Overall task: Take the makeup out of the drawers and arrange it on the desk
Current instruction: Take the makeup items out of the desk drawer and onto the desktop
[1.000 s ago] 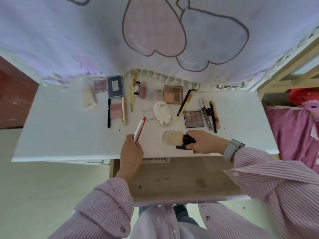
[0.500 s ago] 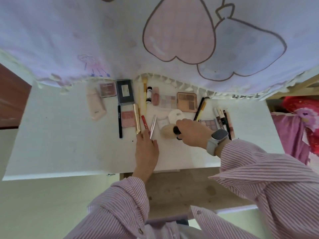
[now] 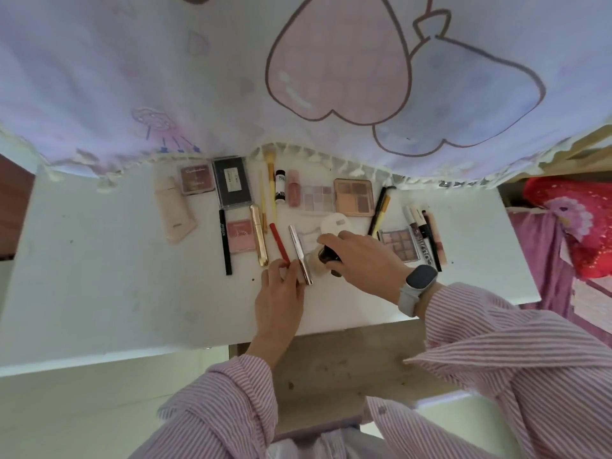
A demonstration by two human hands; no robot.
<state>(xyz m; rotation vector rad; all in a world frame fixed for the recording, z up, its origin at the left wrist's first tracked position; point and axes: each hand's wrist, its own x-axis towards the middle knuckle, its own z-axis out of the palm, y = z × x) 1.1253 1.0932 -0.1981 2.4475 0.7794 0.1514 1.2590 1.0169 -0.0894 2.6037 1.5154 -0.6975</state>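
Note:
Several makeup items lie in rows on the white desk (image 3: 99, 260). My left hand (image 3: 280, 294) pinches the near white end of a red pen (image 3: 279, 242) that lies on the desk beside a gold tube (image 3: 259, 235). A silver tube (image 3: 299, 251) lies just right of my left fingers, touching them. My right hand (image 3: 359, 260) grips the dark handle of a short powder brush (image 3: 326, 256), its pale bristles low against the desk, in front of a white compact (image 3: 334, 223).
Palettes (image 3: 353, 197), a beige tube (image 3: 174, 213), a black pencil (image 3: 225, 243) and mascaras (image 3: 422, 233) fill the desk's back. A heart-print curtain (image 3: 331, 61) hangs over the far edge. An open drawer's wooden bottom (image 3: 331, 366) shows below the desk.
Both hands moved forward onto the desk. The red pen went from lifted to lying beside the gold tube, a silver tube now next to it. The brush moved up near the white compact.

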